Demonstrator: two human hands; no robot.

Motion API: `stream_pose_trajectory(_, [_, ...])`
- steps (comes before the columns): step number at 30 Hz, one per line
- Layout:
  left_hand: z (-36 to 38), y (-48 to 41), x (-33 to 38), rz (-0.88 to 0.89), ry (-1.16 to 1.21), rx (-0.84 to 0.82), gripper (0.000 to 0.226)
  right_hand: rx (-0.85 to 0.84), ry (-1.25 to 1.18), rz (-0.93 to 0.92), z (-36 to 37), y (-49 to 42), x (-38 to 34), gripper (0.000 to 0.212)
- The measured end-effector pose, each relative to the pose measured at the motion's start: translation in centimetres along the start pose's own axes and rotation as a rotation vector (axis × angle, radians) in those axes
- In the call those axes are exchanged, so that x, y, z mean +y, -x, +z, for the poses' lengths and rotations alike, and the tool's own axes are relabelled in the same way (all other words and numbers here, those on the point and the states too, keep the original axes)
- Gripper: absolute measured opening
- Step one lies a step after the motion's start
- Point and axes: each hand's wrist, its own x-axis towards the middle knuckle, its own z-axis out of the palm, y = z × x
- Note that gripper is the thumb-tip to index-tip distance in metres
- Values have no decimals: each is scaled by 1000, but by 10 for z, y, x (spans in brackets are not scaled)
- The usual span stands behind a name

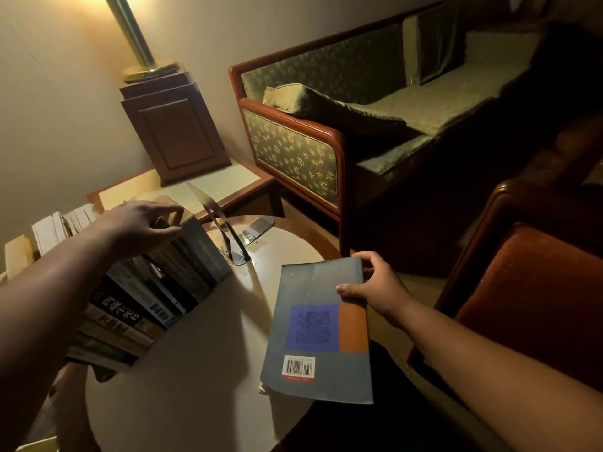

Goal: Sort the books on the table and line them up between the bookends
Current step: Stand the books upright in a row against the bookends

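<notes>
Glossy round table (195,386) lies bare between the leaning row of books (182,275) our left hand (137,223) pinches beside the metal bookend (225,233) and the flat grey book (313,337) our right hand (375,285) grips.

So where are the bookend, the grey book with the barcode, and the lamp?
bookend (210,205): head view, on its upright metal plate.
grey book (313,327): head view, on the blue panel of its cover.
lamp (132,31): head view, on its brass pole.
</notes>
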Motion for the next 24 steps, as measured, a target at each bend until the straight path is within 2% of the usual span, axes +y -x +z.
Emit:
stream_pose_trajectory(7, [-1,-4,-5,11,-35,-17,56,-50,-40,-138,14,5,-49,65])
stream_pose_trajectory(12, [-1,-7,-4,18,-39,-19,56,4,-92,-302,28,13,-93,65])
stream_pose_trajectory(16, [-1,-9,-5,15,-51,-12,55,88,-84,-506,43,19,-122,66])
stream_pose_trajectory(19, [-1,-11,-6,19,-11,-24,55,220,46,-703,64,18,-135,63])
stream_pose_trajectory(21, [-1,-13,-8,17,2,-21,56,323,141,-772,81,18,-137,58])
stream_pose_trajectory(24, [-1,-16,-10,12,5,-24,57,340,169,-828,98,16,-127,55])
